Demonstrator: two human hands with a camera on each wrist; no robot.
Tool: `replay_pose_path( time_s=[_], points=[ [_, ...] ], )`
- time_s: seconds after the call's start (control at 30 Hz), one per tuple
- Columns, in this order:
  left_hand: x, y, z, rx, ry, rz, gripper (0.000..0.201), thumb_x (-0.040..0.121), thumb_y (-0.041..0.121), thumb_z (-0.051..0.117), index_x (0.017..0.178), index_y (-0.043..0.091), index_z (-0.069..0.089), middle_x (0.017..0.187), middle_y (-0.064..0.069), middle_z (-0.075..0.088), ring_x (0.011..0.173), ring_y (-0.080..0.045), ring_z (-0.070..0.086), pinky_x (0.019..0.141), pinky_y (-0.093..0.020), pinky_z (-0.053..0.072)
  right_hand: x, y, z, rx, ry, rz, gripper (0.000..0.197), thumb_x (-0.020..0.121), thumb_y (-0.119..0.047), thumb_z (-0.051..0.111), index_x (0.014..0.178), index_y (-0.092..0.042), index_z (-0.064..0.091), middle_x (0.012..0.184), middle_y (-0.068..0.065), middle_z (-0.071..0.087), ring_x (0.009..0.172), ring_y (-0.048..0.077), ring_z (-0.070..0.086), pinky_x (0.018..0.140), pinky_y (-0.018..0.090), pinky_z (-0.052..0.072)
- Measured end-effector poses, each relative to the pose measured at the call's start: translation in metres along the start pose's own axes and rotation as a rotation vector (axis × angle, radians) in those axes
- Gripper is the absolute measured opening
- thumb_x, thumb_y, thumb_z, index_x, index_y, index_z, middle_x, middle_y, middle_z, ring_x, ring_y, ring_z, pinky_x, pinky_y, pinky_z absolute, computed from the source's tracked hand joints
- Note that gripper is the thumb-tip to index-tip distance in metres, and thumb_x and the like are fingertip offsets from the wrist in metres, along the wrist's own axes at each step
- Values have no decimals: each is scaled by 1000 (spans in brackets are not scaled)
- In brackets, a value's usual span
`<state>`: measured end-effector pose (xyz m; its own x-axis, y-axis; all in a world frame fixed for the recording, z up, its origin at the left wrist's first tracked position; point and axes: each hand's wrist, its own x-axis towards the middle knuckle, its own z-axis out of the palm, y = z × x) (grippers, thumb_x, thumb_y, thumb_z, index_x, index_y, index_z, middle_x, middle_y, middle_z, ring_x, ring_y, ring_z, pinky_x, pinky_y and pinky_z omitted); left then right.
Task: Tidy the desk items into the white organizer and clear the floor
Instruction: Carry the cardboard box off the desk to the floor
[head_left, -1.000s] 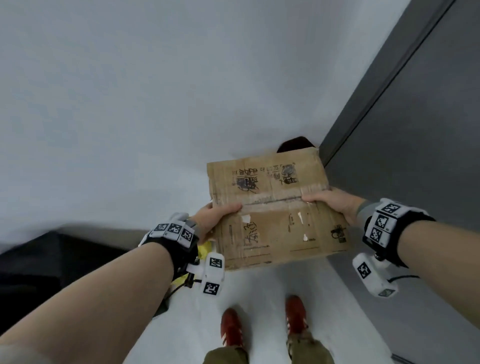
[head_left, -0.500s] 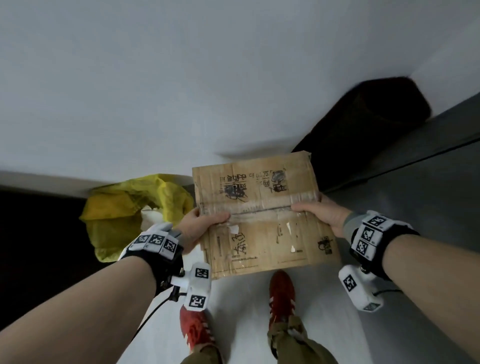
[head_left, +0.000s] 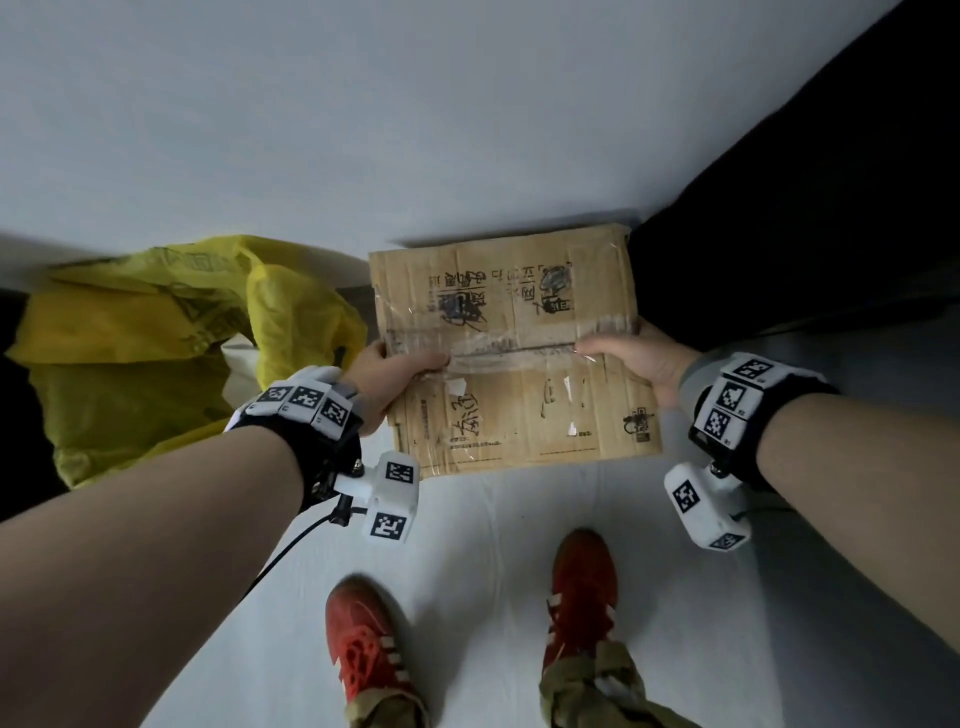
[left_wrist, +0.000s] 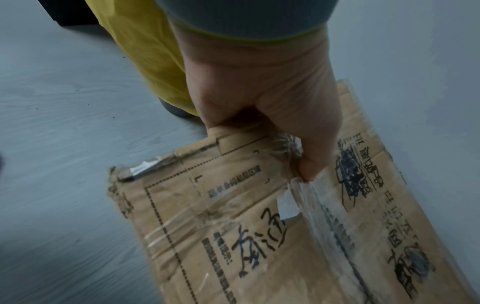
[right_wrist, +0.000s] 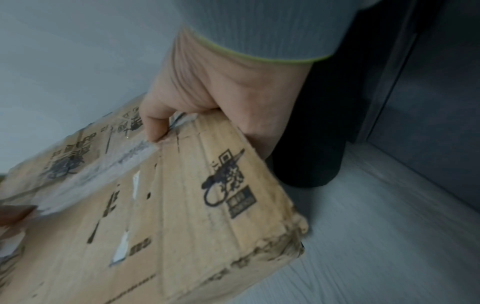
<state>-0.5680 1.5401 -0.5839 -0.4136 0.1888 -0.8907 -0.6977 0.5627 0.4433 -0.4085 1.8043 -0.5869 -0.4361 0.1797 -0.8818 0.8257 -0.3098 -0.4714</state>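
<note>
A flattened brown cardboard box (head_left: 514, 353) with black print and clear tape hangs in the air in front of me, above the pale floor. My left hand (head_left: 400, 371) grips its left edge, thumb on top along the taped seam. My right hand (head_left: 631, 358) grips the right edge the same way. The left wrist view shows the left hand (left_wrist: 272, 115) curled round the cardboard (left_wrist: 298, 236). In the right wrist view the right hand (right_wrist: 207, 107) clamps the box edge (right_wrist: 194, 205). The white organizer is not in view.
A bin lined with a yellow plastic bag (head_left: 156, 343) stands left of the cardboard against the white wall (head_left: 415, 104). A tall black object (head_left: 810, 208) stands to the right, by a grey panel. My red shoes (head_left: 363, 654) stand on the pale floor (head_left: 493, 571).
My view has swung left: the yellow bag has come into sight and grown larger, and the black object has shifted right. Both hands keep the same hold on the cardboard.
</note>
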Motion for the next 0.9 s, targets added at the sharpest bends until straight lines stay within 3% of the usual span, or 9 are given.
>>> replay_pose_path(
  time_s=[0.1,0.2,0.3,0.47,0.6,0.67,0.73,0.8,0.9],
  points=[
    [23,-3,2,-3,34,-24,61,70,24,88,124,18,58,107,-8,76,95,-31,73,89,-55,56,25,-1,4,-39,5,-32,57,67,-29,86,120,-30,63,109,2,74,103,26,71,87,52,56],
    [43,-7,3,24,42,-28,58,71,22,86,122,19,59,108,-8,75,96,-31,73,90,-54,56,47,9,8,-61,62,-67,47,72,-28,83,115,-25,66,108,-1,74,104,23,69,82,40,55],
    [49,-9,5,61,27,-31,50,77,22,82,121,20,59,108,-8,74,97,-31,72,91,-53,56,58,19,11,-76,60,-82,43,67,-35,85,105,-27,67,107,-2,73,103,21,68,91,44,53],
    [51,-5,4,103,56,-38,53,76,29,82,123,21,58,108,-7,74,94,-30,74,88,-51,58,60,13,10,-87,59,-75,52,71,-31,86,118,-31,62,111,-2,73,104,22,68,93,50,53],
    [41,4,11,207,169,-12,32,78,29,80,102,21,60,101,-6,72,89,-24,71,86,-41,58,49,4,9,-172,157,-84,63,68,-34,88,124,-26,61,111,-5,71,102,17,67,93,44,54],
    [34,9,13,331,235,-11,42,72,38,81,98,16,57,97,-5,67,91,-25,69,85,-40,57,37,-4,16,-258,241,-99,60,73,-31,85,125,-20,57,110,-4,67,99,16,65,89,38,54],
    [21,18,15,527,254,-15,38,80,41,75,83,9,55,86,-7,63,93,-30,69,87,-41,58,25,-14,27,-379,377,-88,58,80,-28,77,129,-15,49,114,1,62,104,22,63,89,39,54],
    [-12,36,15,665,275,-7,40,91,36,64,69,8,46,77,-8,58,85,-28,66,90,-40,57,-1,-29,41,-490,465,-62,56,82,-25,71,129,-10,47,119,7,60,109,28,62,90,39,54],
    [-76,72,6,732,235,26,33,93,34,56,76,7,53,96,-13,67,86,-27,63,91,-39,54,-64,-66,64,-582,498,-175,44,78,-21,67,117,-5,58,115,12,63,106,32,63,87,40,56]
  ],
)
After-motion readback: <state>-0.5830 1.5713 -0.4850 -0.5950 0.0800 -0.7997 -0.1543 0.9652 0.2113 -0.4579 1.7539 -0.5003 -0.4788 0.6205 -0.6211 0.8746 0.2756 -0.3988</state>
